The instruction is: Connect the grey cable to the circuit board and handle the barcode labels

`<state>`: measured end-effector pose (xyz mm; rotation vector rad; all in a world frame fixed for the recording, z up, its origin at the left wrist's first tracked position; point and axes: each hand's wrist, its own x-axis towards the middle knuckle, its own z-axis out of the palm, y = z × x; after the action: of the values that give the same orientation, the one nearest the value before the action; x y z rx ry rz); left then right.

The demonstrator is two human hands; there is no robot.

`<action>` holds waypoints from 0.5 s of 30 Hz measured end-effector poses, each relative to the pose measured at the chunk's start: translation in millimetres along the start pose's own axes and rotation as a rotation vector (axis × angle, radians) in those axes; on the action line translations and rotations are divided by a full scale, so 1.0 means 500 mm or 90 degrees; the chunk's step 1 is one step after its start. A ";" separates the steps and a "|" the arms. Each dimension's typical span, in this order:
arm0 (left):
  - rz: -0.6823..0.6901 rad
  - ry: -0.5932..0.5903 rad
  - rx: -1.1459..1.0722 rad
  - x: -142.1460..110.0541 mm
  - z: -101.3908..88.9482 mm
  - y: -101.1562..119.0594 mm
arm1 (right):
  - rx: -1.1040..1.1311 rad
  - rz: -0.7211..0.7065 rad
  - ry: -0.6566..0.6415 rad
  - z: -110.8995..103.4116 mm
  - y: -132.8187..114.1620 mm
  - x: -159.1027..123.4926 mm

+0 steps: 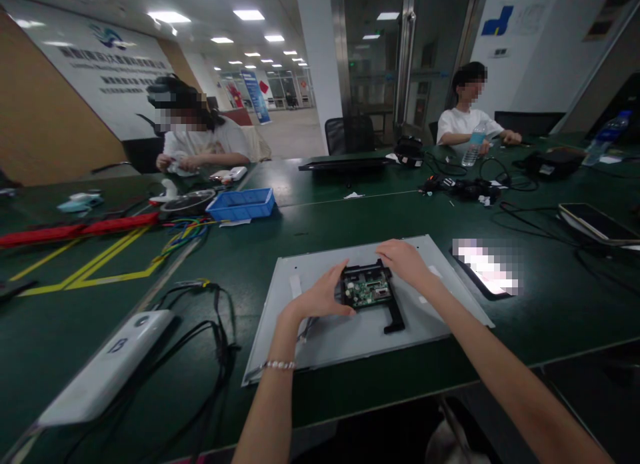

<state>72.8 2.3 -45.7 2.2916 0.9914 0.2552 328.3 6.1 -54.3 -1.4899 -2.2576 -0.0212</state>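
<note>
A green circuit board [369, 292] sits inside a black plastic frame [395, 314], which has an arm reaching toward the near side. Beneath it is a flat light-grey metal panel [345, 347] on the table. My left hand [323, 294] spans the frame's left side, thumb at the near edge and fingers at the far-left corner. Bent over the frame's far-right corner are the fingers of my right hand [403, 261]; their tips are partly hidden. A thin cable [306, 327] shows below my left hand.
Right of the panel lies a lit phone [485, 271]. A white power bank-like device [107, 367] and black cables [217, 331] are at left. Farther back stand a blue tray [241, 205], a dark flat screen [345, 164] and a water bottle [474, 145]. Two people sit across the table.
</note>
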 end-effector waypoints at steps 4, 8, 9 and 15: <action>-0.010 -0.001 -0.004 0.001 0.002 -0.005 | -0.016 -0.054 -0.057 0.003 -0.048 0.040; -0.005 -0.003 0.005 0.003 0.003 -0.010 | -0.029 -0.078 -0.086 0.017 -0.081 0.057; 0.000 -0.003 0.008 0.004 0.004 -0.012 | -0.031 -0.080 -0.090 0.021 -0.087 0.057; -0.020 0.000 0.029 0.004 0.009 -0.015 | -0.015 -0.038 -0.124 0.039 -0.092 0.048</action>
<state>71.5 5.7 -53.7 2.3151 1.0430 0.2201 273.3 12.5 -53.0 -1.4933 -2.4630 0.0837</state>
